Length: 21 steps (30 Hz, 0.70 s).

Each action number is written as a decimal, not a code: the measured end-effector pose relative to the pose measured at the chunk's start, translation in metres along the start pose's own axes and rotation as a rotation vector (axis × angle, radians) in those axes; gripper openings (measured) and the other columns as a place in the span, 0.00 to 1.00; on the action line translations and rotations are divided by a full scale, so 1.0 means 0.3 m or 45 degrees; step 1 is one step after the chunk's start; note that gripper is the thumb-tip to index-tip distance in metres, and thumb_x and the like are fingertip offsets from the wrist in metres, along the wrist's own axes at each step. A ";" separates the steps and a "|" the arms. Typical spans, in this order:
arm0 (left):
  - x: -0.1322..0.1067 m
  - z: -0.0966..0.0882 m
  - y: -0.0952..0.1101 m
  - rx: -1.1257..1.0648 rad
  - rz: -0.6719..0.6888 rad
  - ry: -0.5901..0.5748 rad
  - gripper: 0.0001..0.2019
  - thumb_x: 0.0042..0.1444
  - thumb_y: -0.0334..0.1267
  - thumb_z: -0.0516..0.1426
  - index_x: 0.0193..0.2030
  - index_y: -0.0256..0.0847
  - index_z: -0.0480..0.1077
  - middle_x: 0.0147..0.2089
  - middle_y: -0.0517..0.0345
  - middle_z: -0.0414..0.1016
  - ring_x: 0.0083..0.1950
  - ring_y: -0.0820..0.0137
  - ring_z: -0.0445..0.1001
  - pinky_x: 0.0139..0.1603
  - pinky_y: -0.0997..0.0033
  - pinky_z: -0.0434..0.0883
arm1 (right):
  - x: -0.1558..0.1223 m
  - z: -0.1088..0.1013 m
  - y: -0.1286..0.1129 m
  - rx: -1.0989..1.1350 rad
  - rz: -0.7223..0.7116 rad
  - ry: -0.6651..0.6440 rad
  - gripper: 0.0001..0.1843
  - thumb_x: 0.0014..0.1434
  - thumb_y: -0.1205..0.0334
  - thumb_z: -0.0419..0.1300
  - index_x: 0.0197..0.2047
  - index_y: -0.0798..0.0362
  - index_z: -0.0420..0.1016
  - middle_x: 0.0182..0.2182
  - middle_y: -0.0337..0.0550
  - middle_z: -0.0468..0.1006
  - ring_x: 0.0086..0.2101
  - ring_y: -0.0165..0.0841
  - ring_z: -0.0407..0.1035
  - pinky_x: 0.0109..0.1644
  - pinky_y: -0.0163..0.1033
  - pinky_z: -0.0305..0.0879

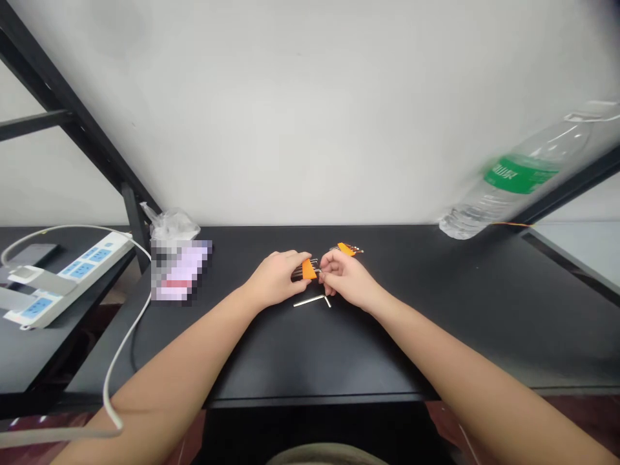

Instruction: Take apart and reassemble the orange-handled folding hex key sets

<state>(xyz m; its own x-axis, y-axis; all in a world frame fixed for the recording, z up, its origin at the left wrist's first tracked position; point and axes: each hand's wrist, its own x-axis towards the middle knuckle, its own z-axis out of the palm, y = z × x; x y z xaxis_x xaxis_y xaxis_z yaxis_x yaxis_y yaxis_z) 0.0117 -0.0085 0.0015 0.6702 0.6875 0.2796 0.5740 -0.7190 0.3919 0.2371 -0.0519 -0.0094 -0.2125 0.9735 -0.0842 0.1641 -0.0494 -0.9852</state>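
My left hand (pixel 278 279) is closed around an orange hex key holder (pixel 309 269), with several metal keys sticking out of it on both sides. At the holder's right side, my right hand (pixel 349 278) pinches with thumb and index finger at the short end of a hex key; the fingertips partly hide it. On the black table just below the hands lies a loose L-shaped hex key (pixel 310 300). Behind my right hand rests a second orange holder (pixel 345 248) with several keys in it.
A large clear bottle with a green label (pixel 520 174) stands at the back right. To the left are a crumpled plastic bag (pixel 174 226), a blurred-out purple item (pixel 186 271), and a white power strip (pixel 72 281). A white cable (pixel 138 323) hangs over my left forearm.
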 end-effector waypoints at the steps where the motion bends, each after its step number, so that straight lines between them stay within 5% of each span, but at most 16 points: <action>1: 0.000 -0.004 -0.002 0.016 -0.006 -0.016 0.25 0.59 0.42 0.62 0.63 0.44 0.70 0.49 0.52 0.79 0.48 0.61 0.78 0.51 0.61 0.73 | 0.002 -0.012 0.003 -0.040 0.023 0.022 0.12 0.55 0.66 0.60 0.43 0.49 0.67 0.29 0.35 0.76 0.23 0.30 0.71 0.29 0.37 0.69; 11: -0.010 -0.012 -0.038 -0.068 -0.066 -0.099 0.25 0.57 0.41 0.63 0.63 0.46 0.71 0.51 0.53 0.78 0.47 0.63 0.77 0.48 0.65 0.73 | -0.020 -0.099 -0.023 -0.611 0.146 -0.014 0.09 0.51 0.68 0.57 0.37 0.50 0.71 0.27 0.35 0.75 0.23 0.31 0.71 0.27 0.37 0.64; 21: -0.006 -0.011 -0.024 -0.188 -0.075 0.003 0.25 0.59 0.43 0.62 0.63 0.45 0.71 0.49 0.53 0.78 0.47 0.64 0.77 0.49 0.64 0.73 | -0.052 -0.092 -0.060 -0.924 -0.257 -0.327 0.06 0.58 0.66 0.59 0.36 0.49 0.77 0.31 0.39 0.79 0.30 0.34 0.70 0.36 0.40 0.64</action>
<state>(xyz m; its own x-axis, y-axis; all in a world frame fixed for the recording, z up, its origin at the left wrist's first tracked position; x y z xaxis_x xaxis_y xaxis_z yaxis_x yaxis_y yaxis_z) 0.0048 -0.0041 0.0011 0.6364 0.7283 0.2541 0.5366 -0.6547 0.5324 0.2638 -0.0600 0.0138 -0.5058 0.8620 -0.0330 0.6665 0.3662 -0.6494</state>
